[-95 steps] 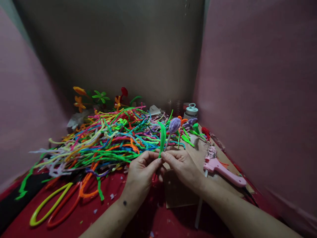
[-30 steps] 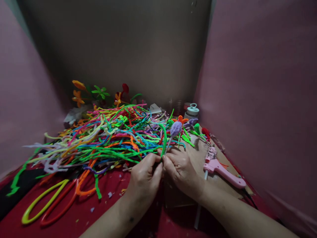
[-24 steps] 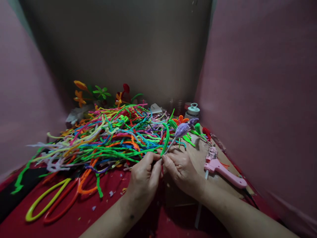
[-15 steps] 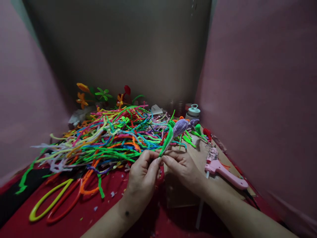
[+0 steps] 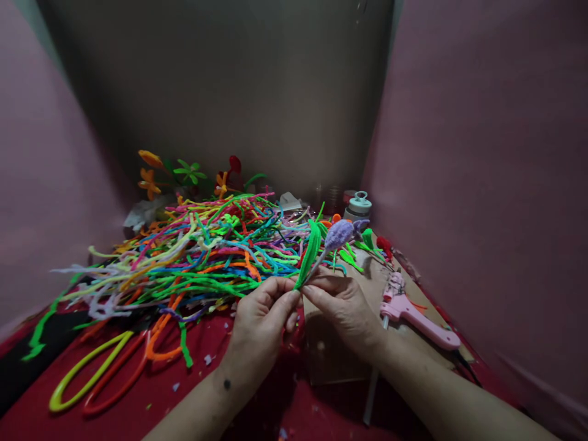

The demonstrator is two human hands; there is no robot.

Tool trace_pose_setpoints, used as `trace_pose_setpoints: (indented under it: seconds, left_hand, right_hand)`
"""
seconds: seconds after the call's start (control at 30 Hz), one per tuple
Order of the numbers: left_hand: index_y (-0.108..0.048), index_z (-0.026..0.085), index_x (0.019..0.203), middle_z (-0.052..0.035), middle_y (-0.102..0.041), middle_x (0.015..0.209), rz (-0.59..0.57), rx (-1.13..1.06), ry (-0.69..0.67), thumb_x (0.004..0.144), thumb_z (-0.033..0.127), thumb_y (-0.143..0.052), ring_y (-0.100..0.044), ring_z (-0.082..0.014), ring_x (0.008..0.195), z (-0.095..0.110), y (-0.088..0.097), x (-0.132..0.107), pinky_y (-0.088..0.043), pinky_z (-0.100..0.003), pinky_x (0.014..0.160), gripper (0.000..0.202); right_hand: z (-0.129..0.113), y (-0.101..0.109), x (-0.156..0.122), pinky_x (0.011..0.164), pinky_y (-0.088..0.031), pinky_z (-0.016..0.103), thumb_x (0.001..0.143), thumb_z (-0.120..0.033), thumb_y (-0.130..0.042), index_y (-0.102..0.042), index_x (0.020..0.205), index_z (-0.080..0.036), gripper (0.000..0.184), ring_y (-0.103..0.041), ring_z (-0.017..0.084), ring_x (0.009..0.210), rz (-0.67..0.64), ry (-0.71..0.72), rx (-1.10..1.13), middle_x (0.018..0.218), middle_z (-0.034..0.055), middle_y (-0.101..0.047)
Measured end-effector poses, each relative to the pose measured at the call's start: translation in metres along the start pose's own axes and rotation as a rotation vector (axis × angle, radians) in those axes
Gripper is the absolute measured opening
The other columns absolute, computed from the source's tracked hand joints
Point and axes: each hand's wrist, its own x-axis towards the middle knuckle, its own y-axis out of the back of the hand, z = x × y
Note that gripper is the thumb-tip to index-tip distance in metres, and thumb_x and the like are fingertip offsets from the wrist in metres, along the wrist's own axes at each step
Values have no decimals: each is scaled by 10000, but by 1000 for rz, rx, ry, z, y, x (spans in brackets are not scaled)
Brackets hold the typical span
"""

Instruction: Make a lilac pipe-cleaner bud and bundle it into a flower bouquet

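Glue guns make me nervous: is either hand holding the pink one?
No, the pink glue gun lies on the cardboard while the left hand and right hand hold the green leaf and purple flower.

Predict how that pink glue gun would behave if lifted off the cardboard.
The pink glue gun looks like hard plastic, so probably stiff. Its dark cord may drag. The pale stick protruding from it passes beneath the right forearm, so might catch there.
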Motion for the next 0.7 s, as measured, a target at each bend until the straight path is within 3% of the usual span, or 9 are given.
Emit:
trace_pose_setpoints:
  seconds: [0.1,0.2,0.33,0.53,0.7]
  left_hand:
    - [-560,146,685,68,-477,440,-9,14,-7,742,214,-605,-394,-34,363,-1,1,1,-325,-139,367,99]
    - [-544,149,671,61,-492,422,-57,-93,48,731,237,-621,-419,-50,347,-2,3,3,-351,-153,355,131]
    - [-526,161,689,54,-521,421,-116,-205,121,719,251,-633,-430,-71,329,-2,6,6,-361,-167,311,143]
    - [-555,159,708,29,-589,489,-165,-83,70,753,242,-600,-550,-114,392,-4,9,7,-475,-235,425,104]
    - [-574,164,688,30,-604,496,-105,3,20,725,212,-616,-570,-115,427,-2,6,6,-488,-238,497,74]
  right_hand:
    - [1,0,0,847,-433,337,777,-203,-590,-707,740,-218,124,-576,160,813,17,-17,7,768,8,-653]
    - [0,1,-1,838,-420,314,787,-216,-574,-686,661,-200,168,-562,160,823,32,6,-138,723,3,-636]
    - [-2,3,-5,652,-430,252,826,-238,-508,-654,658,-166,234,-529,129,647,-5,-8,-339,624,-9,-594]
    - [-2,2,-7,570,-397,230,840,-257,-477,-642,663,-145,267,-473,112,583,35,-39,-416,588,-9,-542]
    - [-1,2,-5,573,-400,229,818,-239,-494,-631,607,-155,266,-475,123,612,86,11,-481,573,-9,-524]
